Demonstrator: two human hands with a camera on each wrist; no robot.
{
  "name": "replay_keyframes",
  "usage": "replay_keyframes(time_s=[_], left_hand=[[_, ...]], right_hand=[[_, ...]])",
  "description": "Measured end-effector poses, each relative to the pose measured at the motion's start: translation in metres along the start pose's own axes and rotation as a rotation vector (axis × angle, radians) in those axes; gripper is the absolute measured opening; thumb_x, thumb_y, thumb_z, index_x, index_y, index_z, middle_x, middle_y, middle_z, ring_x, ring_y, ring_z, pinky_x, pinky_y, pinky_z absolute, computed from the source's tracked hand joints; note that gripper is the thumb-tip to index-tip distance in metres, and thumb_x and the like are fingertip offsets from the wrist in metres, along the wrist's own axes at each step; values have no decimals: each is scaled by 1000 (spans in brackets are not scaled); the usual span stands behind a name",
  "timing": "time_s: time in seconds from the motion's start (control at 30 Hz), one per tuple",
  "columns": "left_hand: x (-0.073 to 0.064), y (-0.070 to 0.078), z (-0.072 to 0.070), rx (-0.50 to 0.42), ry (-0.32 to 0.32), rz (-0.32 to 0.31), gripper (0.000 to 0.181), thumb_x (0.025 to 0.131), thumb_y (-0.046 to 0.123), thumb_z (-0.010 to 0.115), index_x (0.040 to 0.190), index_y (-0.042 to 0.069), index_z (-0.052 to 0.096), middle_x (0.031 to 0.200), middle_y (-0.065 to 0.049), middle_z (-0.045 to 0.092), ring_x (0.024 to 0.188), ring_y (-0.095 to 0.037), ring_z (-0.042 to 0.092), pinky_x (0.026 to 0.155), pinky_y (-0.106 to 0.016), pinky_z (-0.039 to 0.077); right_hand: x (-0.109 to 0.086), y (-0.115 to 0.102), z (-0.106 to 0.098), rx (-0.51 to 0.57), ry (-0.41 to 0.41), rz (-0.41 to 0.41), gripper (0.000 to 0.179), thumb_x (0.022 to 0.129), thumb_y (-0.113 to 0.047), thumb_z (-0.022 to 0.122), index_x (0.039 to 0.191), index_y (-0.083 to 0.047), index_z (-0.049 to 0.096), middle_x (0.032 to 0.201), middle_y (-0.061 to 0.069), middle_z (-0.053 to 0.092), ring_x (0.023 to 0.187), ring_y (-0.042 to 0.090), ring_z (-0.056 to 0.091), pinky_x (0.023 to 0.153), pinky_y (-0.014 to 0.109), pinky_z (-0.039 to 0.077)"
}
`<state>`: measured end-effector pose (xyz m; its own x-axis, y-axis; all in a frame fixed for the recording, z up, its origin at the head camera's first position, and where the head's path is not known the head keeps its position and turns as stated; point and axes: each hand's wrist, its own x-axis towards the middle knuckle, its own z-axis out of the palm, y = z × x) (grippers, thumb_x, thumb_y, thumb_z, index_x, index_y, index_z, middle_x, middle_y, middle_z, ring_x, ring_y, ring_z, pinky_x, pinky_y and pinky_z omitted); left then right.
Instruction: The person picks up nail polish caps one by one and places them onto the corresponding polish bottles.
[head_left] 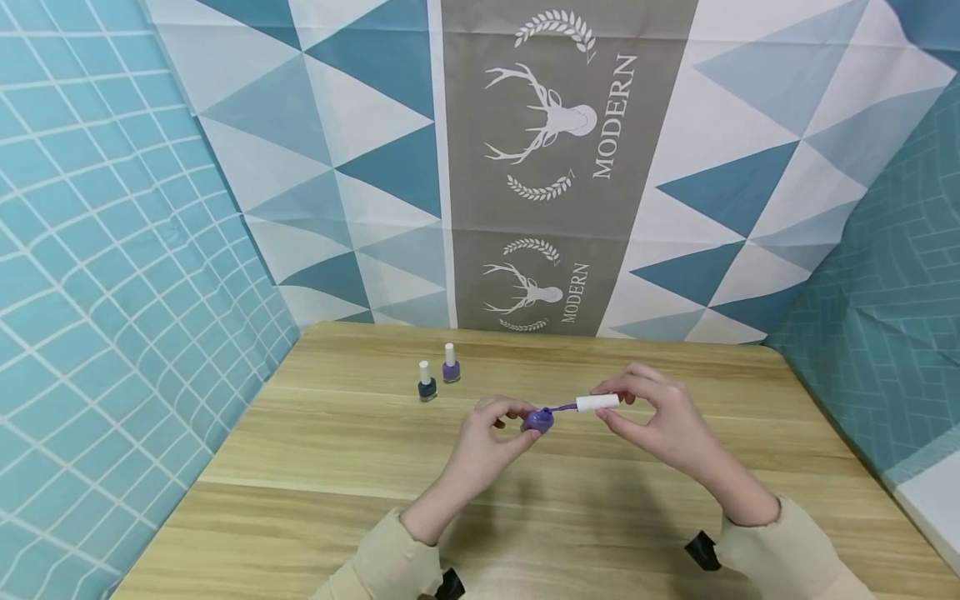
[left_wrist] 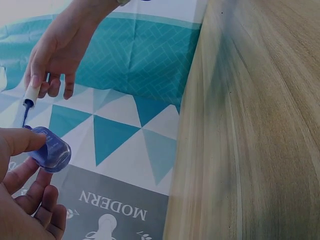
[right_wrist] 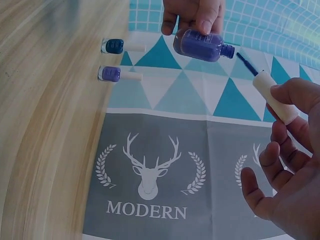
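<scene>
Between thumb and fingers, my left hand (head_left: 486, 435) pinches an uncapped purple nail polish bottle (head_left: 537, 420), its neck tilted toward the right hand. My right hand (head_left: 663, 412) pinches the white cap (head_left: 597, 402) of the polish brush, whose purple-coated stem (right_wrist: 247, 65) points at the bottle's mouth. In the right wrist view the brush tip is just outside the neck, with a small gap between. Both hands are raised above the wooden table. The left wrist view shows the purple bottle (left_wrist: 52, 151) gripped near its neck, with the brush above it.
Two capped nail polish bottles stand toward the back left of the wooden table (head_left: 337, 475): a dark blue one (head_left: 427, 389) and a purple one (head_left: 451, 370). A patterned cloth (head_left: 375, 167) hangs behind the table. At the right edge is a white surface (head_left: 933, 500).
</scene>
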<state>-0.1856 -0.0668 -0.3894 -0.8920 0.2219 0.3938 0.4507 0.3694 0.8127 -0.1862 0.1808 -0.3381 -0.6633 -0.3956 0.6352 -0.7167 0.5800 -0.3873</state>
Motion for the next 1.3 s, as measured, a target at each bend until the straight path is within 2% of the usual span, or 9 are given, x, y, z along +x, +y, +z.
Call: replay_keyframes(time_s=[0.4,0.73,1.1,1.3], left_hand=[[-1,2,-2,20,8,13,26,77,15,76,102,15,70,97,7,65,95,-15,55,80,-34,46],[-2,4,-2,14,-9,21,24,78,17,76,101,17,70,96,8,66,96,-16,55,81,-39,46],[-2,7,-2,9,-16,18,24,78,17,77,101,18,71,96,8,66,96,-12,53,81,-39,46],[-2,7,-2,8,-15,23,22,79,18,76,101,18,71,96,9,65,96,-15,54,81,-39,46]], right_hand=[[1,-2,-2,-2,-10,-4,32,70,-8,82,96,-22,70,88,-16,58,75,1,47,62,19,42],[2,-1,-1,-12,-27,-27,30,70,-8,82,94,-22,69,88,-16,58,75,1,47,62,17,42],[4,-4,-1,-6,-39,-58,32,70,-9,82,95,-22,68,90,-16,57,75,0,47,63,16,41],[5,-5,0,-8,-55,-55,30,70,-9,81,94,-21,68,89,-15,57,75,0,48,63,16,42]])
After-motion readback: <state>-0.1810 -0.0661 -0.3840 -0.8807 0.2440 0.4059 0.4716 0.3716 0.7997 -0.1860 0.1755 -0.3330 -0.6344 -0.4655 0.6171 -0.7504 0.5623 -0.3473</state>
